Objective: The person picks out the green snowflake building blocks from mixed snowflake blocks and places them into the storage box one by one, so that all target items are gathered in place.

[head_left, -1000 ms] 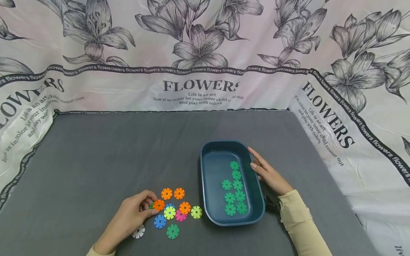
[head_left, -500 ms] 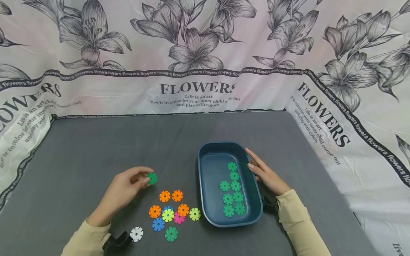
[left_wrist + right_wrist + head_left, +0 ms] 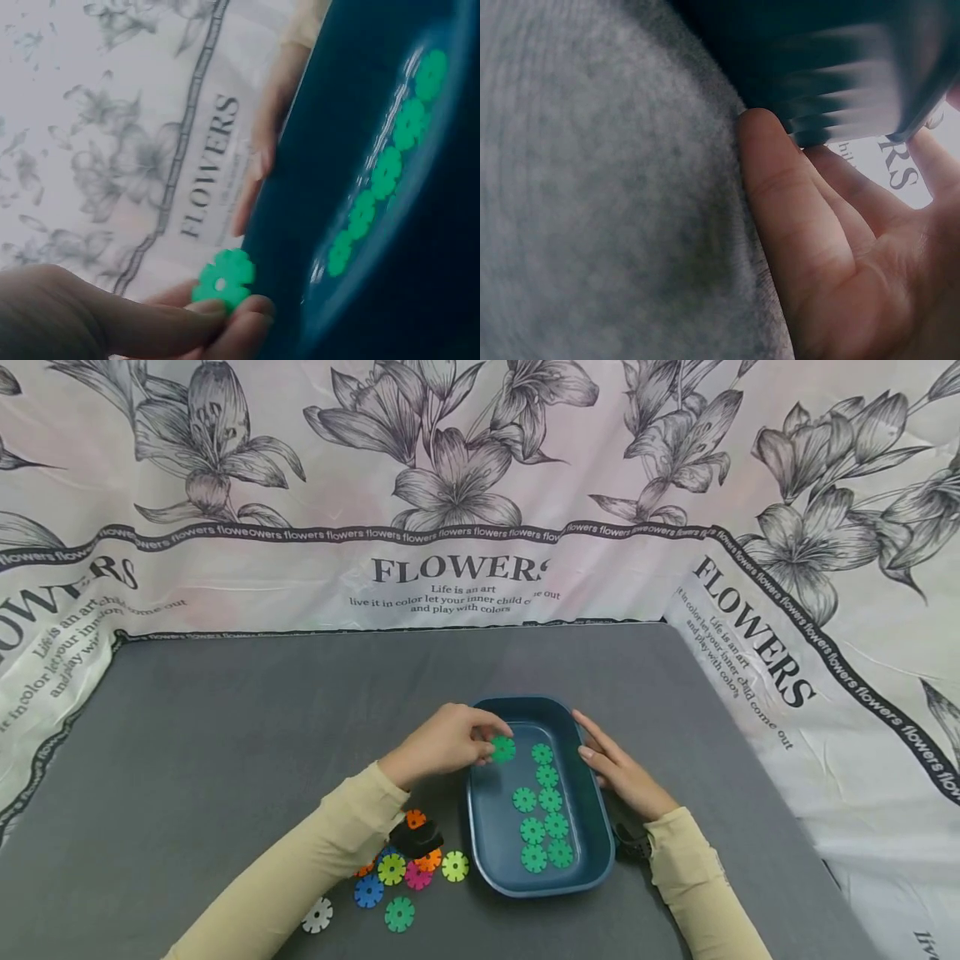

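In the head view my left hand [image 3: 450,739] is over the far left of the blue tray [image 3: 491,872], pinching a green notched disc [image 3: 503,748] between thumb and fingers. The left wrist view shows this green disc [image 3: 225,279] at the fingertips, with its small centre hole. My right hand [image 3: 626,772] rests against the tray's right side, its fingers extended along the outer wall. In the right wrist view, fingertips of the right hand [image 3: 817,217] touch that wall. Several green discs [image 3: 550,800] lie inside the tray, mostly toward its right side.
Left of the tray lie loose discs: a yellow-green one [image 3: 454,866], a pink one [image 3: 417,875], a blue one [image 3: 368,891], a green one [image 3: 400,914], a white one [image 3: 317,915] and orange ones partly hidden by the left sleeve [image 3: 300,852]. A flower-printed cloth [image 3: 300,577] borders the grey table [image 3: 262,693].
My left hand picked the green disc up from the loose pile, lifted it away and carried it right, over the tray. The right hand stays at the tray's side.
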Available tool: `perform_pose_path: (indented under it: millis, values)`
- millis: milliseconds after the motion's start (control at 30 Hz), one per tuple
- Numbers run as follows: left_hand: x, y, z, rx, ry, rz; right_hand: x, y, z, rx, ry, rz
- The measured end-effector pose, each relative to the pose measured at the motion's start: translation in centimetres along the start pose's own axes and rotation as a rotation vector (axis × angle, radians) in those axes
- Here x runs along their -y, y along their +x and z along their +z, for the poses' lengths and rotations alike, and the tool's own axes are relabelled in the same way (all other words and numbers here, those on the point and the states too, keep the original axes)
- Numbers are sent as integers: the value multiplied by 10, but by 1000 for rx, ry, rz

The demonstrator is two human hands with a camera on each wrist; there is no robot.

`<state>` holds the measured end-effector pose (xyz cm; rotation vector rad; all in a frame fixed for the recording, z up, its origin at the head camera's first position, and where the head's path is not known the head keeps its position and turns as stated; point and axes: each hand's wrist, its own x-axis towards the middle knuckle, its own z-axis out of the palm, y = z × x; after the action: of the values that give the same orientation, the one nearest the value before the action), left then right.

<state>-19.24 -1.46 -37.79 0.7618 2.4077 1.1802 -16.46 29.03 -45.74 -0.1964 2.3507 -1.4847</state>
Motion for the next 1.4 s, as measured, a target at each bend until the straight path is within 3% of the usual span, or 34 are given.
perform_pose_path:
  millis: [200,467,800,1033,1400]
  values:
    - [-2,27,15,76,101,-52,1,-1,0,1,2,9]
    - [-3,42,37,126,203,-73,2,0,1,7,15,11]
    - [-2,41,46,154,246,-99,2,1,1,4,14,8]
    - [-1,42,47,135,319,-51,1,0,1,-1,4,11]
    - [-9,37,54,168,420,29,0,0,0,2,6,-2]
